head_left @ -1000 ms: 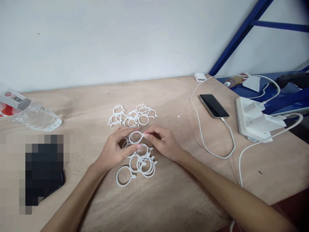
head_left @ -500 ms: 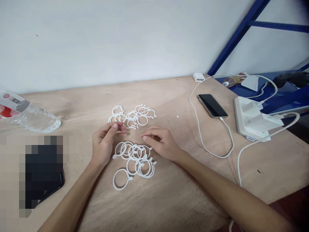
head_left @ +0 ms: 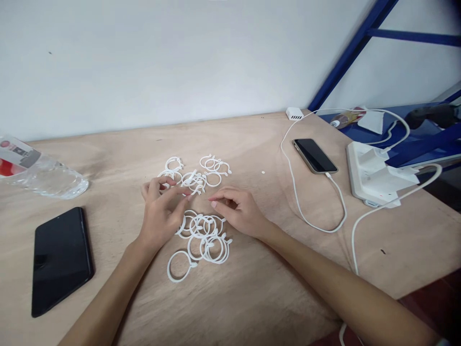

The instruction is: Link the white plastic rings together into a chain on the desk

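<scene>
Loosely, both hands (head_left: 163,211) (head_left: 242,211) curl inward; white rings (head_left: 208,235) lie near.

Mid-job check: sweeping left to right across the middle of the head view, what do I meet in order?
Clear bottle → left hand → right hand → cabled phone → white power strip.

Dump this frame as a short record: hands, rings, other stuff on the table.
left_hand: left hand at far rings; contact unclear
right_hand: right hand right of left hand; no ring visible in its fingers
far_rings: white, partly overlapping
near_rings: near rings, white, mostly overlapping
left_side: black phone, clear bottle
right_side: cased phone with cable plugged in, power strip
</scene>
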